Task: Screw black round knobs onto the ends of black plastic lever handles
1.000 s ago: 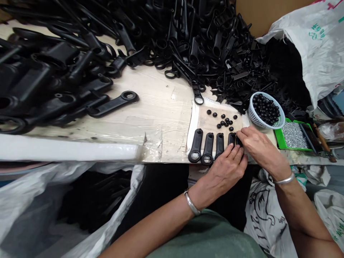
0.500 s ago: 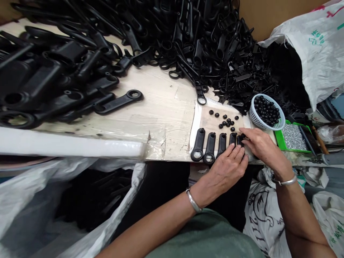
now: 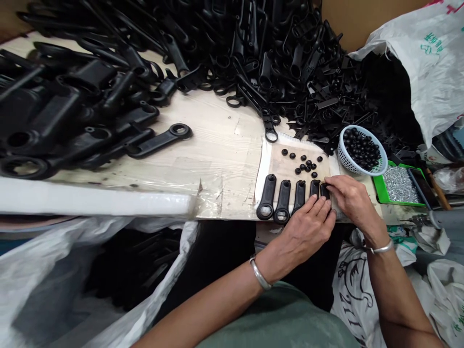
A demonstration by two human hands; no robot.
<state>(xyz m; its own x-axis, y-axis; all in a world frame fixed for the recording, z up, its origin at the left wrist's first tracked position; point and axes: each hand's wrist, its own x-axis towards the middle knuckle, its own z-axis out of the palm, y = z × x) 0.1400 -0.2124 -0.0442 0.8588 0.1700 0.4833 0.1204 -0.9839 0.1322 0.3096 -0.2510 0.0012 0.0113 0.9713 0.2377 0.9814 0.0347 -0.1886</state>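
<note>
Several black plastic handles (image 3: 268, 195) with ringed lower ends lie side by side along the table's front edge. My left hand (image 3: 308, 229) rests flat with outstretched fingers over the lower parts of the rightmost ones. At the top of the last handle (image 3: 325, 191), my right hand (image 3: 350, 195) is closed in a pinch. Whatever lies between its fingertips is hidden or too small to name. Above the row, several small black balls (image 3: 308, 163) are scattered on a light brown pad (image 3: 284, 166) with a white border.
A pale blue basket (image 3: 346, 158) of black balls stands right of the pad. Beside it is a green tray (image 3: 382, 192) of small silvery metal pieces. Black plastic parts (image 3: 264, 67) are heaped at the back and left. A white sack (image 3: 431, 67) stands at the right.
My right fingers have drawn together into a pinch at the last handle's top, uncovering more of it. My left hand has stayed on the handles.
</note>
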